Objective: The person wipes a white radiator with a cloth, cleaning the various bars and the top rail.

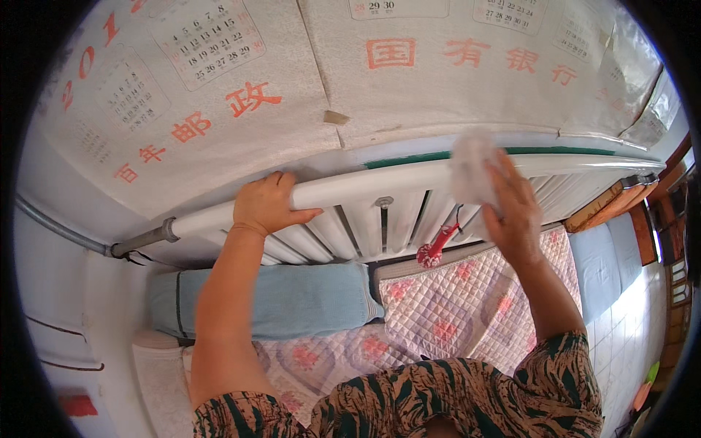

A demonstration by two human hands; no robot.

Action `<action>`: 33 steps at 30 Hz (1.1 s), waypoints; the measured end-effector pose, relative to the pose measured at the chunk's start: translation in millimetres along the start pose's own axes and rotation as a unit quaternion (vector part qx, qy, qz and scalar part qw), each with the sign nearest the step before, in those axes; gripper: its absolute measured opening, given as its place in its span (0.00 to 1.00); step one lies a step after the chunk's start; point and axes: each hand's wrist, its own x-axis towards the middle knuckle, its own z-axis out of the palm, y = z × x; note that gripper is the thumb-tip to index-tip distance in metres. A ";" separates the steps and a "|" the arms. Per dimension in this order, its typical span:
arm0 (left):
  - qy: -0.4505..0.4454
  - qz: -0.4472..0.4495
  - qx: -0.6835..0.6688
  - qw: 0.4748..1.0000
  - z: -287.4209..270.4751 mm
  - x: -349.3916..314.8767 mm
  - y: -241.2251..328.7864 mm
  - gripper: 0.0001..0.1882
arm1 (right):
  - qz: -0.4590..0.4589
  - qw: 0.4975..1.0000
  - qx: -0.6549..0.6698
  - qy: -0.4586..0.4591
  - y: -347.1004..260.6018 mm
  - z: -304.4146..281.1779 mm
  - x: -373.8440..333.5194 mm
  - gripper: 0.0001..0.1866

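A white radiator [398, 181] with a thick rounded top pipe and upright bars runs along the wall in front of me. My left hand [269, 202] is wrapped over the left part of its top pipe, thumb lying along the pipe. My right hand [514, 208], slightly blurred, holds a crumpled white cloth [475, 166] at the right part of the top pipe. Whether the cloth presses on the pipe is hard to tell. Between my hands, a red stick-like thing with a red-and-white patterned end [435, 247] hangs by a dark cord against the bars.
Below the radiator lies a bed with a quilted, flowered cover [460, 299] and a long light-blue bolster [307, 299]. A grey pipe [62, 226] joins the radiator at the left. Old calendar sheets [350, 95] cover the wall above. A brown wooden piece [610, 204] stands at the right end.
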 end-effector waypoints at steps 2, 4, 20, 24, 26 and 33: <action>-0.010 -0.003 -0.006 1.000 -0.9 3.6 3.0 0.35 | 0.012 0.996 -0.025 -0.082 -18.2 12.1 10.6 0.33; -0.019 -0.003 -0.009 1.000 -4.5 12.9 8.0 0.35 | 0.020 0.993 -0.083 -0.085 -29.5 22.2 19.4 0.29; -0.065 -0.034 -0.026 0.997 -9.1 5.9 9.1 0.36 | -0.002 0.992 -0.117 -0.043 -39.3 40.1 22.8 0.28; -0.069 -0.032 -0.018 0.997 -11.2 6.9 8.0 0.37 | -0.038 0.996 -0.070 -0.043 -101.7 73.8 39.3 0.28; -0.069 -0.030 -0.020 0.997 -7.4 11.9 10.8 0.36 | -0.060 0.996 -0.054 -0.030 -108.4 77.7 41.2 0.28; -0.070 -0.033 -0.025 0.997 -11.4 10.5 11.0 0.36 | -0.026 1.000 0.013 -0.008 -71.2 56.1 20.2 0.31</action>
